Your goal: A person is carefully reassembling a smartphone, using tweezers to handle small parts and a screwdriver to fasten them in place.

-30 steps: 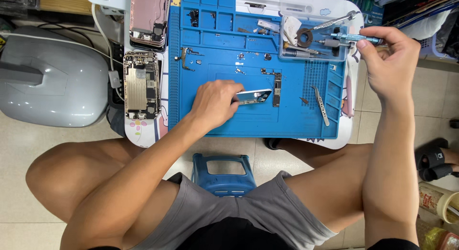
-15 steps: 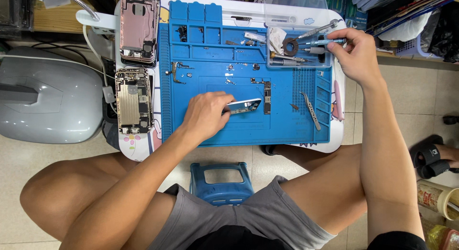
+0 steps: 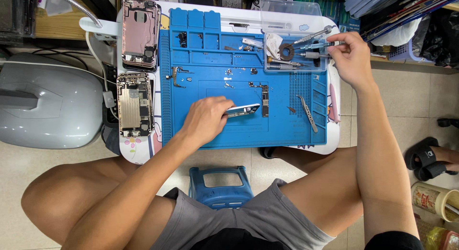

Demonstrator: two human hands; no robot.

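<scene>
A small white tabletop [image 3: 334, 135] with rounded corners sits low between the seated person's knees, so everything on it is within easy reach of both arms. Nearly all of it is covered by a blue silicone repair mat [image 3: 239, 130], whose moulded pockets along the far edge keep loose screws and bits from rolling away. To the left of the mat, off the working area, lie two opened phone bodies: a pinkish rear housing [image 3: 140, 32] farther away and a gutted phone chassis with its metal plates showing [image 3: 135, 104] nearer, parked out of the way but in sight. At the mat's far right corner a clear plastic tool tray [image 3: 294, 37] holds screwdrivers and a ring-shaped part together.

The left hand [image 3: 206, 120] presses down near the middle of the mat, fingers curled around the end of a thin silver-edged phone part [image 3: 243, 110], apparently pinning it flat so it cannot slide. The right hand [image 3: 353, 58] reaches to the tray and pinches the end of a slim metal-handled screwdriver [image 3: 313, 45] between thumb and fingertips. Silver tweezers [image 3: 307, 113] rest loose on the mat's right side, and a narrow dark circuit strip [image 3: 265, 94] lies just beside the held part.
</scene>
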